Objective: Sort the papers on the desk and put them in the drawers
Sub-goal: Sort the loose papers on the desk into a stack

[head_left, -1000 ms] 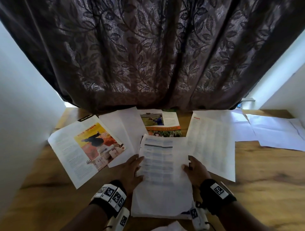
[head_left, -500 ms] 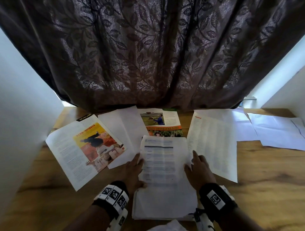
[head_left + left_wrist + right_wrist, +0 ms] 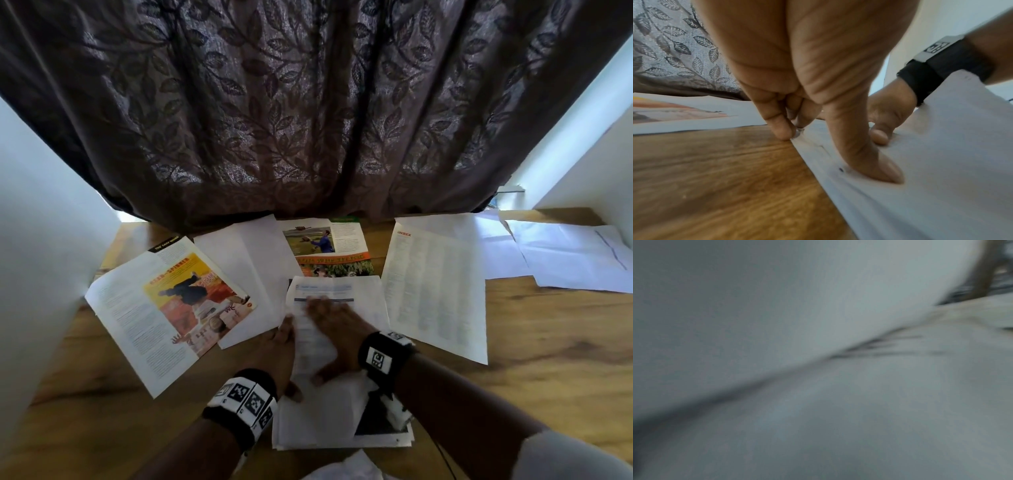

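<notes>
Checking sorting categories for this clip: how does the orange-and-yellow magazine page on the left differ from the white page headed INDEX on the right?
The orange-and-yellow magazine page carries a large colour picture beside text; the white INDEX page shows only dense columns under a red heading. The magazine page lies turned at a slant; the INDEX page sits nearly square to the wooden desk. Both lie flat and untouched by either hand.

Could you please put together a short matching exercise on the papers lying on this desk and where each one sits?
Things:
1. page with the yellow and orange picture
2. INDEX sheet
3. sheet with the blue header bar
4. page with the green field photo

Places:
A. under both hands
B. far edge, by the curtain
C. left side
D. right of the hands

Pairs: 1-C, 2-D, 3-A, 4-B
</notes>
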`<action>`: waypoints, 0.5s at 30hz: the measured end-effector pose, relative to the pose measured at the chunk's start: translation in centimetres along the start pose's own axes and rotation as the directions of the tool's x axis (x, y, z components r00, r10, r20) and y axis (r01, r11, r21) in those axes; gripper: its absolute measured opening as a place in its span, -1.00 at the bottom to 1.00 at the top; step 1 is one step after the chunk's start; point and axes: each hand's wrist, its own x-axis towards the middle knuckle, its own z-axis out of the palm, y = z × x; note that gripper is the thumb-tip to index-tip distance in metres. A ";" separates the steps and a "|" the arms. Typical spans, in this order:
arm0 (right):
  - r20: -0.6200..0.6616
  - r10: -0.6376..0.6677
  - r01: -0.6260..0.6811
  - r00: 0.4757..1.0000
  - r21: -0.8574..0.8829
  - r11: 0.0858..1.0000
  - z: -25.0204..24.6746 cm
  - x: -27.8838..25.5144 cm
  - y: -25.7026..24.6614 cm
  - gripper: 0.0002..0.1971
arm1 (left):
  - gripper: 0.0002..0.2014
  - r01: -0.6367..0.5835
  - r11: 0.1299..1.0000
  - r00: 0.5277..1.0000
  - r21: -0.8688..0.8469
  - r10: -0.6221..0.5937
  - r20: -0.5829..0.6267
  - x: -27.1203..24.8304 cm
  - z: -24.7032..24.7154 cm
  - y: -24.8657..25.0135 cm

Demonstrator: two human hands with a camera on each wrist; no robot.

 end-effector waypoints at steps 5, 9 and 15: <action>-0.004 0.141 -0.141 0.990 -0.009 0.990 -0.9 -3.7 4.7 0.50 | 0.63 0.020 0.999 0.998 -0.034 -0.018 0.066 -0.6 -0.2 0.2; 0.097 0.155 -0.148 0.983 -0.071 0.986 0.1 -6.8 6.0 0.56 | 0.63 0.042 0.999 0.997 -0.006 -0.042 0.068 -0.8 -0.4 0.7; 0.193 0.169 -0.136 0.967 -0.171 0.976 0.0 -9.7 5.8 0.60 | 0.54 0.032 0.994 0.995 0.105 -0.041 0.087 -1.4 -1.3 1.2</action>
